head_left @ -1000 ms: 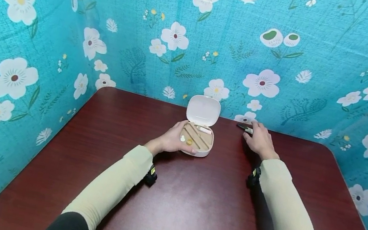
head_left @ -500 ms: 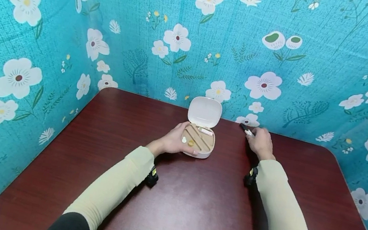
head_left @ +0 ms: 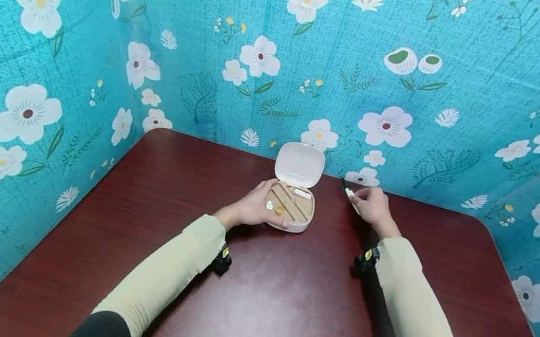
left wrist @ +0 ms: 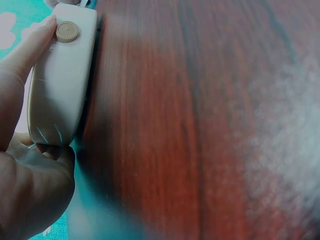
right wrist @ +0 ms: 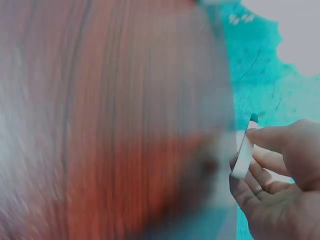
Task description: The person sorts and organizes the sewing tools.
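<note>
Right hand [head_left: 372, 206] pinches slim white stick [head_left: 349, 192].

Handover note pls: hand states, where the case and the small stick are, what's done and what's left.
Left hand: grips the left side of the open white case, steadying it on the table.
Right hand: pinches a small black-and-white stick, lifted off the table to the right of the case.
Case: lid up; the tan slotted insert holds a white bar at the back, a small white piece and a gold piece at the front.
Done: case open, stick picked up.
Left: probably seat the stick in a free slot, then close the lid.
</note>
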Demonstrator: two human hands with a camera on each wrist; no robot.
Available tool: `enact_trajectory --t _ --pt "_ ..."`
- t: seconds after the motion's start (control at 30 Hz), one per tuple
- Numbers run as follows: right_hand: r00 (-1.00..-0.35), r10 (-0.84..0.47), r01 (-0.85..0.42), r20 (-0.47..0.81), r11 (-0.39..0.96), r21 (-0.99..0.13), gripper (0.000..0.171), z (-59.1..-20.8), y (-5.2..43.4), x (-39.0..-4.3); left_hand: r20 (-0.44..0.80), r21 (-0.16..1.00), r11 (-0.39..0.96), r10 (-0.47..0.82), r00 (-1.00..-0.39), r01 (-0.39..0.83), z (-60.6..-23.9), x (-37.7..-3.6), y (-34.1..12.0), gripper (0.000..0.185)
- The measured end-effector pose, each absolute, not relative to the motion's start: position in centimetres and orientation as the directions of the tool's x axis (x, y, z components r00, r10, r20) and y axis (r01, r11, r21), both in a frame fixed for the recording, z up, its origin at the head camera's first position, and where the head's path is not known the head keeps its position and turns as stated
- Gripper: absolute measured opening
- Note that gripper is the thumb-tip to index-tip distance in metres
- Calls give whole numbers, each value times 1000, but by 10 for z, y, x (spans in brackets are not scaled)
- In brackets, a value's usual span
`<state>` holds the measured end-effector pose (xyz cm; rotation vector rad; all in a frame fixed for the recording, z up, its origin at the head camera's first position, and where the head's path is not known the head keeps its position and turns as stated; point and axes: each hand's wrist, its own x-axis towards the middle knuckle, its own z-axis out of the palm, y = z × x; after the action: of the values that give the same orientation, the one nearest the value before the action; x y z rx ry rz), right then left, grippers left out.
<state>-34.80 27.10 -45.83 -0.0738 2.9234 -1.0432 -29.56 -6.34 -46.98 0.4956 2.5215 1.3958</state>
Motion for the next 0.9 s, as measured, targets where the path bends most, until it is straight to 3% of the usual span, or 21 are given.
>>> enact_trajectory --t 0.27,0.9 --pt "-994 -110 -60 -8 604 -795 24 -453 258 -338 -20 846 496 392 -920 193 -471 -296 -63 116" --pt "-988 -152 -122 39 593 -796 18 -441 246 -304 -20 856 481 395 -919 188 -471 -297 -62 114"
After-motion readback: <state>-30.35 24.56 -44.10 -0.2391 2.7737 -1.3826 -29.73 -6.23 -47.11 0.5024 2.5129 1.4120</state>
